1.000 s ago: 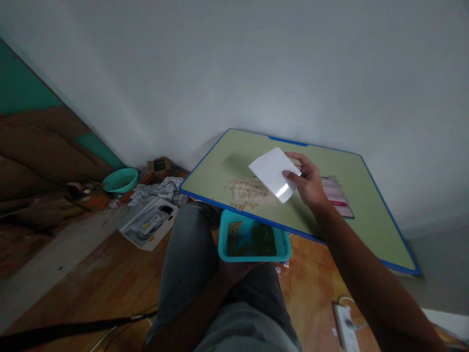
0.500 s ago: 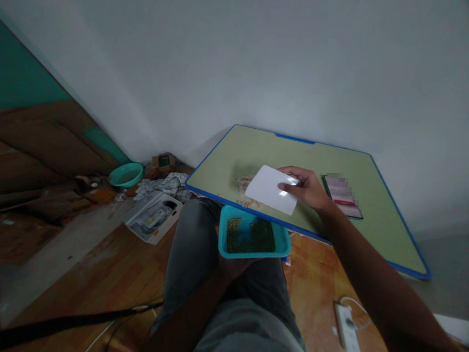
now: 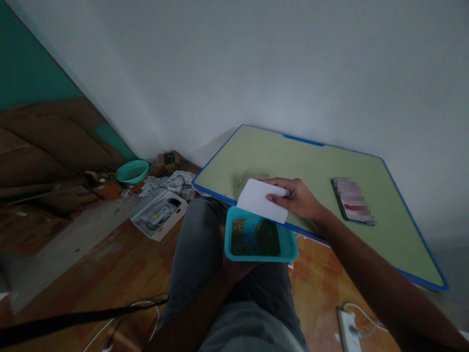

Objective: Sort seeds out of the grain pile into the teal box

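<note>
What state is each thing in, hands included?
right hand: pinching the white card
white card: at the table's near edge, contact unclear
left hand: under the teal tray, mostly hidden
teal tray: open, partly filled with grains
phone: lying on the table, screen lit
checkered cloth: crumpled
white box: open, contents showing
teal basin: upright, open
power strip: plug apparently inserted

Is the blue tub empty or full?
Neither: the blue tub is partly filled. Yellowish grains lie at its left and dark green grains at its right, with some blue showing between them.
</note>
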`<state>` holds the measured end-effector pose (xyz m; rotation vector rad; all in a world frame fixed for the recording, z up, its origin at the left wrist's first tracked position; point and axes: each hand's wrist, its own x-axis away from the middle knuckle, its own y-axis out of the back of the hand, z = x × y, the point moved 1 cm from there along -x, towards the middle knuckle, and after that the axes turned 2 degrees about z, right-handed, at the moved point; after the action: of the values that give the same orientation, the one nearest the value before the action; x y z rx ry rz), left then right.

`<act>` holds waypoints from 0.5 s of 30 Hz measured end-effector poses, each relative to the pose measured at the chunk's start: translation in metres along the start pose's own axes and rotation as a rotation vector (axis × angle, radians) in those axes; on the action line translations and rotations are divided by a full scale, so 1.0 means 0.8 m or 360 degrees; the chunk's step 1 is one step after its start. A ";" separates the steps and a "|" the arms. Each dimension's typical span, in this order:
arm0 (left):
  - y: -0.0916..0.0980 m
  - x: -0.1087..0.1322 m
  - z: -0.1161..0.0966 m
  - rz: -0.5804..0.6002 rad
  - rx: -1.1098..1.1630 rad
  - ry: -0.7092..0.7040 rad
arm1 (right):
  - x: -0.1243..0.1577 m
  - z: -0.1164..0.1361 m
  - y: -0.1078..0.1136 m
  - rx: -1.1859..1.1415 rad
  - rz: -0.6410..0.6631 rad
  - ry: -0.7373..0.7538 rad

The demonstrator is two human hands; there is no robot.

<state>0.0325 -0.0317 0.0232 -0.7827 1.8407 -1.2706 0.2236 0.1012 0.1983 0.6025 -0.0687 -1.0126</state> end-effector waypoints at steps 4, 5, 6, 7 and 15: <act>0.000 0.001 -0.002 0.0020 -0.0001 -0.0009 | -0.004 -0.007 0.001 0.0075 -0.0059 -0.0012; -0.002 0.000 -0.002 0.0023 -0.0001 -0.0009 | -0.004 -0.008 0.002 0.0092 -0.0080 -0.0037; -0.004 -0.001 -0.002 0.0028 -0.0001 -0.0012 | -0.005 -0.010 0.004 0.0109 -0.0100 -0.0058; -0.005 -0.002 -0.002 0.0031 -0.0002 -0.0016 | -0.005 -0.011 0.005 0.0128 -0.0122 -0.0071; -0.002 0.001 -0.002 0.0022 0.0002 -0.0044 | -0.001 -0.021 0.026 0.0248 -0.0347 -0.0119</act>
<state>0.0309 -0.0317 0.0250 -0.7818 1.8203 -1.2457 0.2451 0.1171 0.1948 0.7253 -0.1517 -1.2495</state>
